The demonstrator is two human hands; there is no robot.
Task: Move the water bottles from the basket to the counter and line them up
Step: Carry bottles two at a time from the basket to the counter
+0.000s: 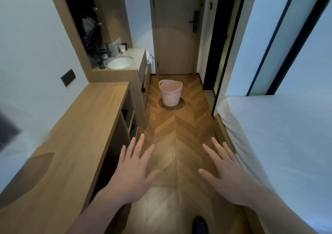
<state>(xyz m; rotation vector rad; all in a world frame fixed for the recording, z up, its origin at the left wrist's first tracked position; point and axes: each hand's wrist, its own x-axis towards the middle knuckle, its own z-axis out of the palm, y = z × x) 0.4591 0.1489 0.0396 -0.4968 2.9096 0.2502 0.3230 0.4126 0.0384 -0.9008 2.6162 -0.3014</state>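
A pink plastic basket [170, 94] stands on the wooden floor in the hallway, well ahead of me, in front of the door. I cannot see into it from here, and no bottle shows. A long wooden counter [75, 136] runs along the wall on my left. My left hand [132, 170] and my right hand [227, 174] are stretched out in front of me over the floor, palms down, fingers spread and straight, holding nothing. Both hands are far short of the basket.
A bed with a white sheet [280, 143] fills the right side. Beyond the counter is a washbasin [120, 62] with small items behind it. A closed wooden door [177, 28] ends the hallway. A dark shoe tip [199, 224] shows at the bottom.
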